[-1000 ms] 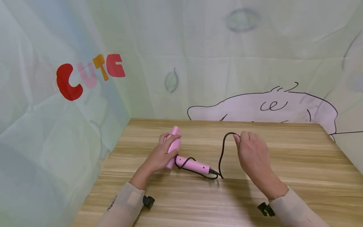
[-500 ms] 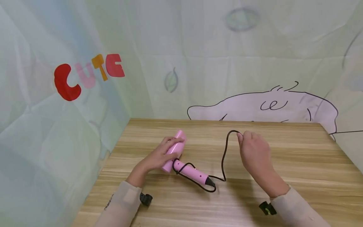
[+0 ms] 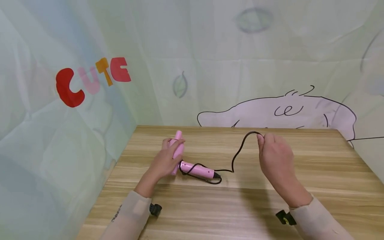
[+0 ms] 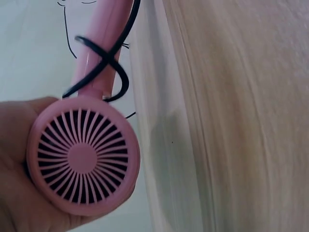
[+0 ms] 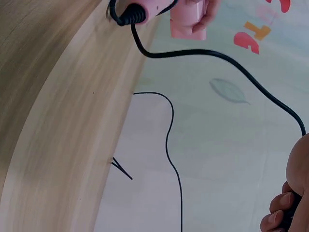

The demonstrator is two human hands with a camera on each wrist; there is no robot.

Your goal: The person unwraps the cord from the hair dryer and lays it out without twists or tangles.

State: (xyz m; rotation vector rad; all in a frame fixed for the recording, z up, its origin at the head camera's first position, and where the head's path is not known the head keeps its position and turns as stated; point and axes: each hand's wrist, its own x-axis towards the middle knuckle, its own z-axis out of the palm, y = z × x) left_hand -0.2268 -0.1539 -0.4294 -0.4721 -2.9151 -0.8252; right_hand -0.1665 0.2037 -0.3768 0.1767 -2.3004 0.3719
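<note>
A pink hair dryer [image 3: 198,170] is in my left hand [image 3: 163,163], whose fingers wrap round its barrel. Its round slotted rear grille [image 4: 82,159] faces the left wrist camera. The handle points right, and black cord loops cross around it. From the handle's end the cord [image 5: 193,52] runs out in a bend and rises to my right hand [image 3: 276,160]. That hand grips the cord in curled fingers, well to the right of the dryer. Below the fingers in the right wrist view, a thicker black piece [image 5: 288,212] shows, mostly hidden by the hand.
The wood-grain table [image 3: 210,213] spreads beneath both hands. Behind it and at the left hang printed cloth walls [image 3: 156,93] with a cartoon outline and colourful letters. Each sleeve carries a small black wrist camera [image 3: 155,210].
The dryer first swung slightly right and towards me, then back left and away with my left hand. My right hand has shifted a little right, drawing the cord into a longer slope.
</note>
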